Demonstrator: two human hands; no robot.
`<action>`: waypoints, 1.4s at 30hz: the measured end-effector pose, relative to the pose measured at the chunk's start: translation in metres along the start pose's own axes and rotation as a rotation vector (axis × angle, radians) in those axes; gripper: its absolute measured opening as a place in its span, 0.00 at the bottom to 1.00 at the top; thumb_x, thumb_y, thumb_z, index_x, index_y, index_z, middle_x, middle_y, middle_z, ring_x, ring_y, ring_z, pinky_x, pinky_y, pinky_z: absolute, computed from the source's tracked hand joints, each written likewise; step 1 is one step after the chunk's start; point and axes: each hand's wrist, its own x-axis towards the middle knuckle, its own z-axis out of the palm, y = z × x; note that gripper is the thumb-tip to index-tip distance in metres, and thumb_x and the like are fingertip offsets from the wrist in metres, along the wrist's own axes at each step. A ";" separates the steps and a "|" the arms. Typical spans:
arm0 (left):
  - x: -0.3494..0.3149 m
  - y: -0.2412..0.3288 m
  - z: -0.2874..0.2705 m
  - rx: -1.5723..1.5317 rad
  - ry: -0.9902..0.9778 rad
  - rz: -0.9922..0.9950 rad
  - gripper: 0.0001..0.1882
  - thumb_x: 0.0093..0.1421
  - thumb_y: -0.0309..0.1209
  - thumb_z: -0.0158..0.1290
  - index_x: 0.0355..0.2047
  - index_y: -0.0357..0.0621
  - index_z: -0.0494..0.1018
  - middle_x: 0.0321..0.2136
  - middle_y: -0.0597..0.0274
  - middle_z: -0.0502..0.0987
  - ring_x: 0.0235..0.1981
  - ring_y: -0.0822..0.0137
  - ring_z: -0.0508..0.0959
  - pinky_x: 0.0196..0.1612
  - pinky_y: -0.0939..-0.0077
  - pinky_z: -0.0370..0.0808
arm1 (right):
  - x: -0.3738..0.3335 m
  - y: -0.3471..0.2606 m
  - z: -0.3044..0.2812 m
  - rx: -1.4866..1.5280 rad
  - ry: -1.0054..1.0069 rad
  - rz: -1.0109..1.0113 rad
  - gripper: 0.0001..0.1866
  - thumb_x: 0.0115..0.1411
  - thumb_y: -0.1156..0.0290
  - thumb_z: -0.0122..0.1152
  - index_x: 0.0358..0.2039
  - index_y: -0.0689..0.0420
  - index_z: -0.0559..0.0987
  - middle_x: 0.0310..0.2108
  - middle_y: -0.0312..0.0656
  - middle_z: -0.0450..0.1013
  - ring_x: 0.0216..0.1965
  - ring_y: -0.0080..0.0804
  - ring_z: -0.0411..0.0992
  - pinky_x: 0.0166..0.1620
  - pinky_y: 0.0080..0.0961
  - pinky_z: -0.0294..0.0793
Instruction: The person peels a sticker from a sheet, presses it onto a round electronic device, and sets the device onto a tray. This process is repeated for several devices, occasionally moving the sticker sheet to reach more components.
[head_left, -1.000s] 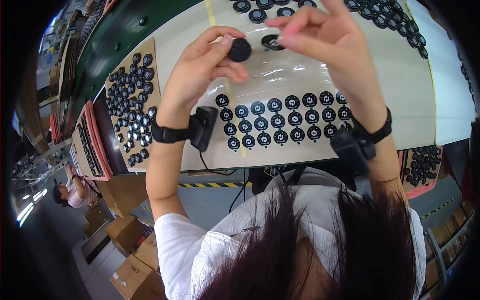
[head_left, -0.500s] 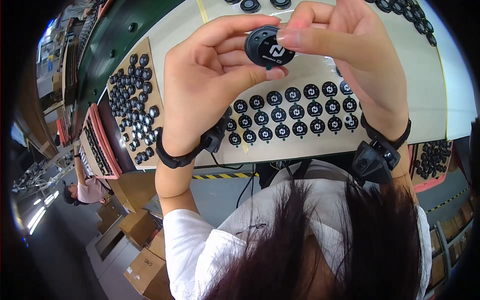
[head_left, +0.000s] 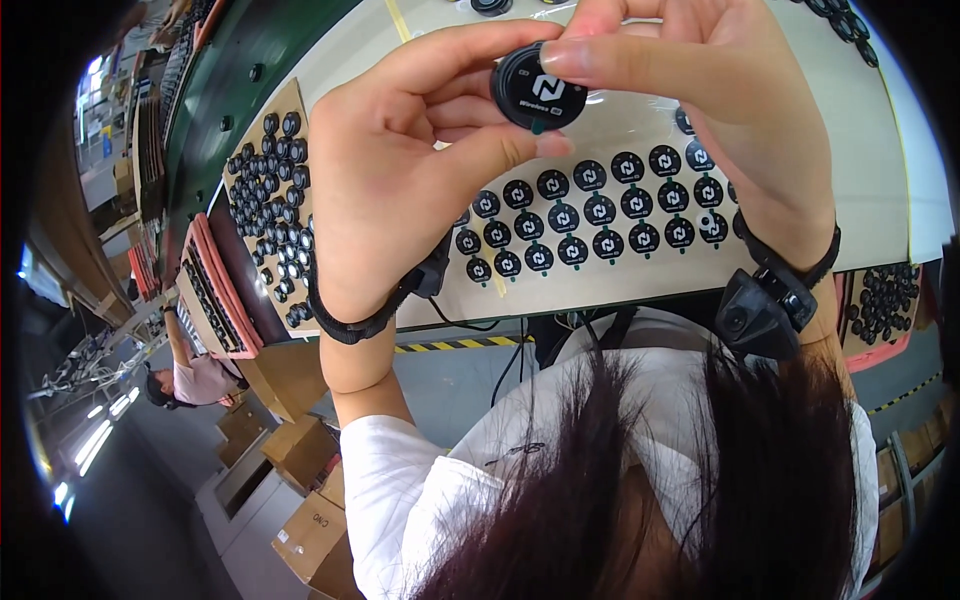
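Note:
Between both hands, above the table, is a small black round puck-like device (head_left: 507, 88). My left hand (head_left: 370, 160) grips it by its edge, fingers behind and thumb at the lower rim. Over its face lies a round black label (head_left: 553, 103) with a white logo and a small green tab at the bottom. My right hand (head_left: 745, 100) is closed at the label's upper edge, its thumb pressing there; its other fingertips are partly hidden. Below the hands, several rows of matching round labels (head_left: 600, 210) with green tabs lie on the table.
Many black round devices (head_left: 290, 172) crowd a cardboard sheet at the left. More devices (head_left: 848, 25) lie at the far right, others in a pink-edged tray (head_left: 880, 310) at the lower right. A green conveyor belt (head_left: 235, 100) runs beyond. Another person (head_left: 200, 378) is at the left.
The label has shifted left over the device's face and now covers the holes that showed before. My right thumb has moved slightly left and up with it. The view has shifted slightly.

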 end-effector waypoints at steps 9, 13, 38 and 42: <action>0.004 0.016 0.021 0.018 0.124 -0.055 0.22 0.44 0.09 0.51 0.43 0.23 0.66 0.34 0.45 0.74 0.33 0.58 0.78 0.35 0.70 0.79 | -0.012 -0.040 0.019 -0.415 0.289 0.320 0.41 0.48 0.82 0.60 0.59 0.63 0.47 0.31 0.45 0.70 0.32 0.26 0.71 0.35 0.19 0.72; 0.004 0.015 0.024 0.046 0.186 -0.102 0.22 0.44 0.08 0.50 0.43 0.23 0.66 0.34 0.45 0.74 0.34 0.60 0.77 0.36 0.71 0.78 | -0.012 -0.034 0.019 -0.474 0.327 0.274 0.41 0.48 0.81 0.60 0.59 0.62 0.48 0.33 0.46 0.70 0.35 0.27 0.71 0.37 0.21 0.71; 0.150 -0.157 -0.143 0.789 0.316 -0.002 0.22 0.46 0.26 0.55 0.44 0.43 0.69 0.35 0.52 0.75 0.37 0.58 0.75 0.42 0.71 0.70 | -0.004 -0.035 -0.020 -1.115 0.488 0.137 0.16 0.49 0.74 0.61 0.39 0.65 0.72 0.47 0.52 0.64 0.50 0.35 0.62 0.50 0.28 0.64; 0.167 -0.177 -0.135 1.157 0.398 0.048 0.23 0.46 0.28 0.55 0.45 0.42 0.69 0.40 0.50 0.73 0.44 0.54 0.70 0.48 0.66 0.67 | -0.007 -0.023 -0.043 -1.147 0.475 -0.057 0.15 0.49 0.77 0.59 0.40 0.57 0.73 0.40 0.37 0.69 0.37 0.20 0.68 0.46 0.22 0.66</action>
